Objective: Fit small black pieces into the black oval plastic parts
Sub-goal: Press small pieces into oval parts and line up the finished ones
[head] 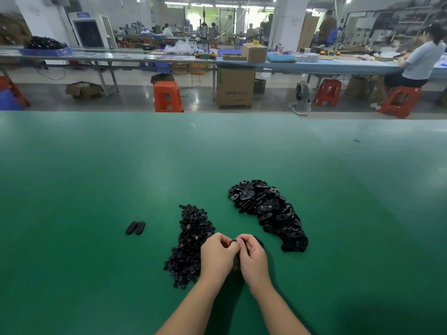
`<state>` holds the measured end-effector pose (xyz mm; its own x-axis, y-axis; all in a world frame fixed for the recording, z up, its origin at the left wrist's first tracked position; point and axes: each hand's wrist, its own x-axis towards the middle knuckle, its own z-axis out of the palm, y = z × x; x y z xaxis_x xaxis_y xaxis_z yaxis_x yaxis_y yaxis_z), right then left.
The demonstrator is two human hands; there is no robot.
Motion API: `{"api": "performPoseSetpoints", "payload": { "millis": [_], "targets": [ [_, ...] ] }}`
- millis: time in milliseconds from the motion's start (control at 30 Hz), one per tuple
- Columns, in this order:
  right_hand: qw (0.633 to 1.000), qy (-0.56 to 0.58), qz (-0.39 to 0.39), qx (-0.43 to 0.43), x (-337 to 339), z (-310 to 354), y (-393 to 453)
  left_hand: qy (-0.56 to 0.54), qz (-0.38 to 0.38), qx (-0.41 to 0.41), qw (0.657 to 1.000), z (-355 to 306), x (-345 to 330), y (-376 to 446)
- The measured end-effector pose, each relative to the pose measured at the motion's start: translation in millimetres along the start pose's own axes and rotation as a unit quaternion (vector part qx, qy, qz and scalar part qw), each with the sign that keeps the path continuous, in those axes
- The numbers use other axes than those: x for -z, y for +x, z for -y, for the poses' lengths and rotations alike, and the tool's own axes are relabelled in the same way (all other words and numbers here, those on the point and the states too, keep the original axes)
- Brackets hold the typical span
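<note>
On the green table (96, 177) lie two black heaps: small pieces (191, 240) on the left and oval plastic parts (268, 211) on the right. Between the heaps, near the front, my left hand (217, 256) and my right hand (251, 258) meet, fingers curled. Together they pinch one black oval part (257, 240), mostly hidden by the fingers; only its dark edge shows past my right hand. Whether a small piece is also between the fingers cannot be seen. Two oval parts (135, 227) lie side by side to the left of the small pieces.
The table's far edge runs across the view at mid height. Beyond it stand orange stools (167, 96), cardboard boxes (235, 87) and long workbenches. A person (420, 59) sits at a bench at the far right.
</note>
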<state>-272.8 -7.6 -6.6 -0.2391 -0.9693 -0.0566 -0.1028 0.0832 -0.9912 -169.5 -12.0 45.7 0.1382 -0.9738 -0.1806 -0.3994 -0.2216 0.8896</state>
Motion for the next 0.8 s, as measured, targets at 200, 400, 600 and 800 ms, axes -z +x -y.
{"api": "performPoseSetpoints", "payload": {
  "millis": [200,400,600,800],
  "targets": [
    [0.999,-0.044,0.001,0.020,-1.3,0.0,0.0,0.047,0.002,-0.051,0.998,14.6,1.8,-0.2],
    [0.998,-0.052,0.007,0.017,-1.4,-0.8,0.8,0.106,-0.010,-0.099,0.989,20.0,0.2,1.2],
    [1.000,-0.001,0.005,0.005,-1.0,4.8,-3.2,0.258,-0.032,-0.234,0.937,19.6,12.5,5.9],
    [1.000,0.006,0.017,-0.002,-2.3,8.3,-8.3,0.205,-0.198,-0.083,0.955,37.7,84.1,38.9]
  ]
}}
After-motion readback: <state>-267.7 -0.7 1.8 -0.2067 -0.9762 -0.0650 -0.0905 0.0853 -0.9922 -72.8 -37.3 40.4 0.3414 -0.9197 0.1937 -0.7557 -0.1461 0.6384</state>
